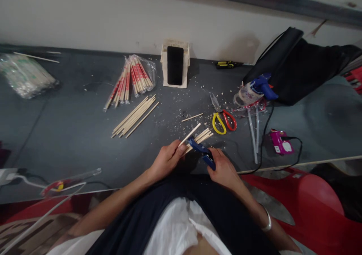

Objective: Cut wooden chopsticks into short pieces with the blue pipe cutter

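My left hand (167, 160) pinches a pale wooden stick (190, 134), which looks like a chopstick, slanting up to the right. Several more such sticks (205, 135) fan out beside it; whether they are held or lie on the table I cannot tell. My right hand (224, 168) is closed around a blue plier-like hand tool (201, 148). Its head reaches across the sticks near my left fingers, and its jaws cannot be made out clearly. A short stick (192, 117) lies just beyond, among pale chips on the grey table (70, 130).
Loose sticks (135, 117) and red-printed packs of chopsticks (138, 76) lie left of a propped phone (175, 65). Scissors (223, 121), a blue glue gun (263, 87), clear glue sticks (253, 136), a purple box (281, 142) and a black bag (299, 66) are to the right. Bagged sticks (26, 76) lie far left.
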Action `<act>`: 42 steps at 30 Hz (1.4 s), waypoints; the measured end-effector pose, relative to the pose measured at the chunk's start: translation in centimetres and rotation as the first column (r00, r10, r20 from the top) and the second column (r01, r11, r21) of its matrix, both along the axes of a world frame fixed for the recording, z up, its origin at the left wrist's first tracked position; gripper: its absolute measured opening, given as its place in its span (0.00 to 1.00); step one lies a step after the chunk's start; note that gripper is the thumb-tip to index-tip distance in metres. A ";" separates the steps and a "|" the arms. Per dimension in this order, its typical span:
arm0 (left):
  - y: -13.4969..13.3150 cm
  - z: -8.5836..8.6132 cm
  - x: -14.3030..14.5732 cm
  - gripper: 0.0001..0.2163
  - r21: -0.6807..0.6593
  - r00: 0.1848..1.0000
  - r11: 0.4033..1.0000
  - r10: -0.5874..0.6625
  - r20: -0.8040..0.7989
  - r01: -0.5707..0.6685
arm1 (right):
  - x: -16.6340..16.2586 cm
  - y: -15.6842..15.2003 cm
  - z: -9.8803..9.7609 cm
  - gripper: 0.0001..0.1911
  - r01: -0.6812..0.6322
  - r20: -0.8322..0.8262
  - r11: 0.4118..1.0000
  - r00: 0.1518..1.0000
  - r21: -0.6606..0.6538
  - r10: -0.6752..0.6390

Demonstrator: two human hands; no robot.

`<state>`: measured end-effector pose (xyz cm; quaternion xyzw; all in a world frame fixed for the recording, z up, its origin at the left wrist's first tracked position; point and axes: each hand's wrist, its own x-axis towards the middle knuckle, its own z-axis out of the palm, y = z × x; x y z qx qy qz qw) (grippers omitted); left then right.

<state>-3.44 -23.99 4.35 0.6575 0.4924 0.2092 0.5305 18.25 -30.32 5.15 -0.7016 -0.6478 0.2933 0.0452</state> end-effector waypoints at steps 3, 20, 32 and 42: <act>0.2 -0.1 -0.2 0.19 -0.009 0.998 0.998 -0.068 0.002 0.068 | 0.0 -0.1 -0.2 0.29 -0.009 -0.013 1.000 1.000 0.020 0.010; 1.1 -1.2 -1.7 0.18 0.094 0.997 0.994 0.067 -0.043 -0.063 | 0.3 0.1 0.3 0.29 0.068 0.014 0.998 0.998 0.003 -0.068; 3.2 -2.3 -3.0 0.20 0.414 0.959 0.898 0.236 -0.160 -0.152 | 0.1 0.4 0.6 0.28 0.086 0.049 0.996 0.995 -0.013 -0.085; 1.3 -1.6 -2.7 0.17 0.263 0.994 0.961 -0.058 -0.095 0.081 | 0.8 0.4 0.1 0.23 0.187 -0.011 0.970 0.982 0.153 -0.188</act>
